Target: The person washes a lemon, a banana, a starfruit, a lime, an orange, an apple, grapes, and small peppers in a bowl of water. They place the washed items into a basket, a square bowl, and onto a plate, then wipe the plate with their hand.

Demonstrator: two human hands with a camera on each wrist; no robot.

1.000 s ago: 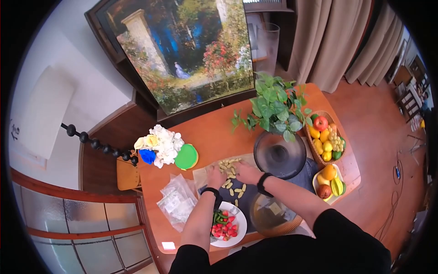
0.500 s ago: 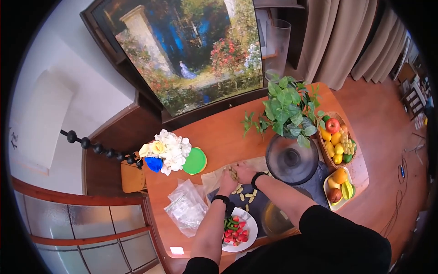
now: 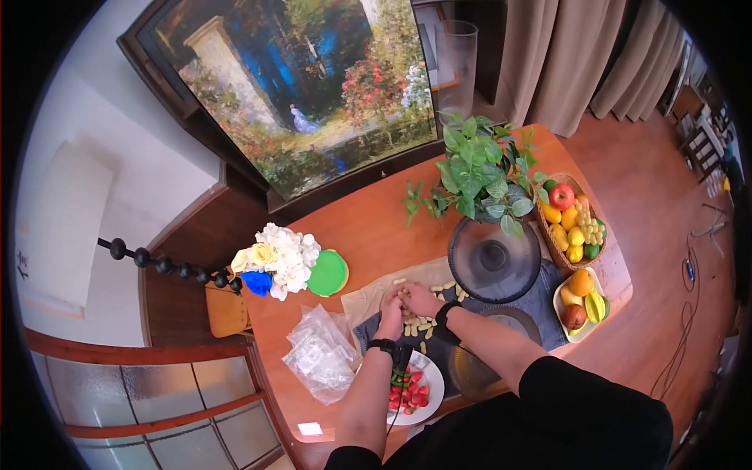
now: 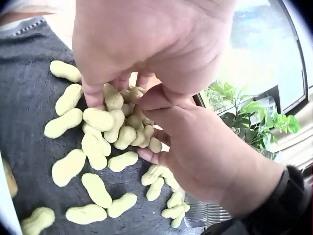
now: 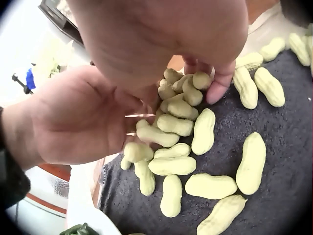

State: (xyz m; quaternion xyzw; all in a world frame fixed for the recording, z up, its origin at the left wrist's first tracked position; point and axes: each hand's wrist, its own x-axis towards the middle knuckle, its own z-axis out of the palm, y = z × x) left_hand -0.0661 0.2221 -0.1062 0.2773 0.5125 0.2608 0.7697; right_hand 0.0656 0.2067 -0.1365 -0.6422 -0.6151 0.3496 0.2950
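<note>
Peanuts in the shell (image 4: 98,149) lie scattered over a dark grey cloth (image 5: 288,166), several of them bunched into a heap (image 5: 173,117) between the two hands. My left hand (image 3: 390,315) and right hand (image 3: 423,301) meet over this heap with curled fingers, gripping peanuts from both sides. In the left wrist view, the right hand (image 4: 210,156) reaches in from the right, its fingertips low at the heap's edge. In the right wrist view, the left hand (image 5: 78,117) comes from the left, palm turned toward the peanuts. Part of the heap is hidden by the hands.
Near the left wrist stands a white plate (image 3: 440,385) with strawberries (image 3: 417,394) and green peppers. Clear plastic bags (image 3: 317,356) lie left. Round smoky glassware (image 3: 478,270), a fruit basket (image 3: 554,249) and a fruit tray (image 3: 570,335) sit right. Flowers (image 3: 286,254) stand behind.
Both hands, apart on either side of the peanuts earlier, have drawn together and bunched peanuts between them. The head view has shifted slightly.
</note>
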